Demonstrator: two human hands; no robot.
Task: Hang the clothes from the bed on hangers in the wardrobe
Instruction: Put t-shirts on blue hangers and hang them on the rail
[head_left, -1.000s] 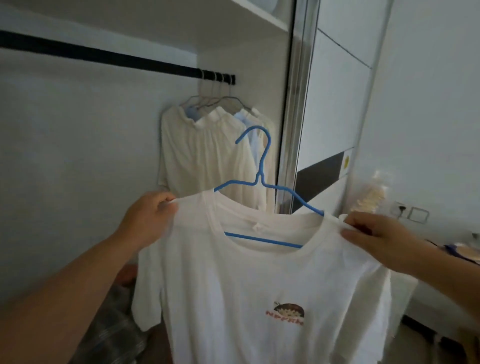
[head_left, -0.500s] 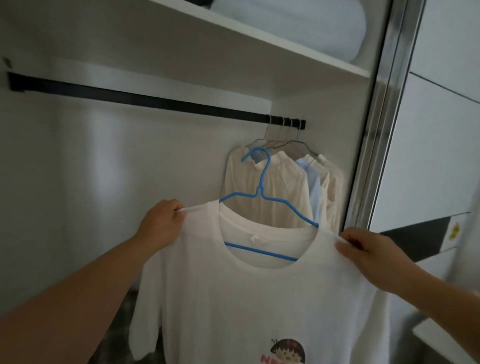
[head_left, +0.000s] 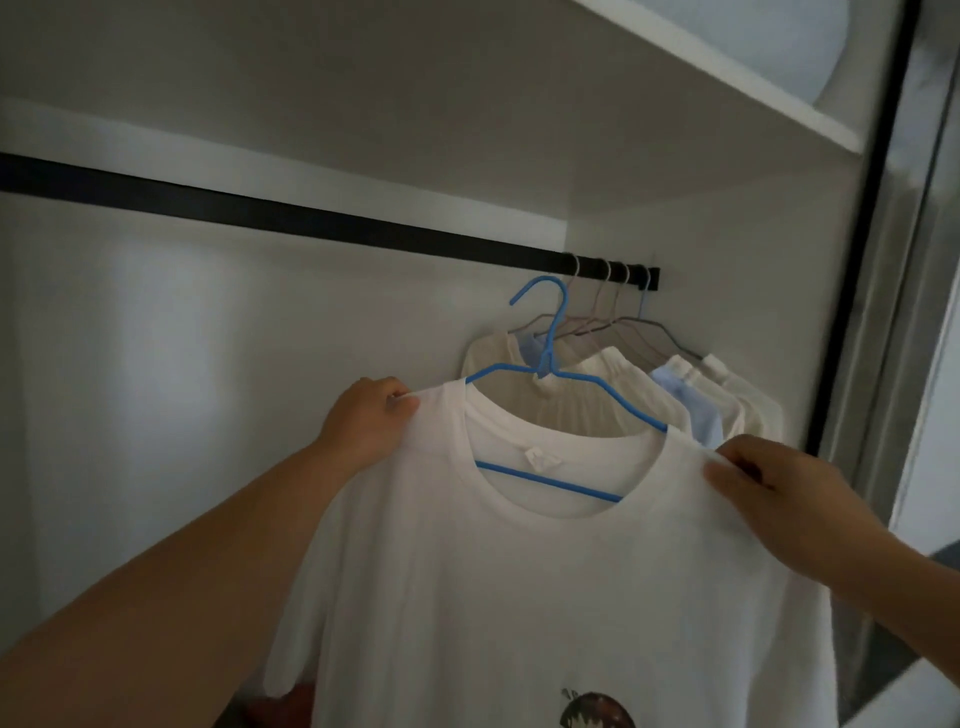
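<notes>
A white T-shirt (head_left: 545, 582) with a small cartoon print hangs on a blue hanger (head_left: 550, 364) in front of me. My left hand (head_left: 371, 415) grips the shirt's left shoulder over the hanger end. My right hand (head_left: 779, 488) pinches the right shoulder. The hanger's hook points up, just below the black wardrobe rail (head_left: 291, 218) and left of the clothes hanging there; it does not touch the rail.
Several cream and pale blue garments (head_left: 675, 400) hang on hangers at the rail's right end. A shelf (head_left: 727, 88) with a pale bundle runs above. The metal door frame (head_left: 883, 260) stands at the right. Something reddish lies low in the wardrobe.
Both hands have lifted the shirt and hanger up and into the wardrobe, toward the rail. My view has tilted upward, off the room at the right.
</notes>
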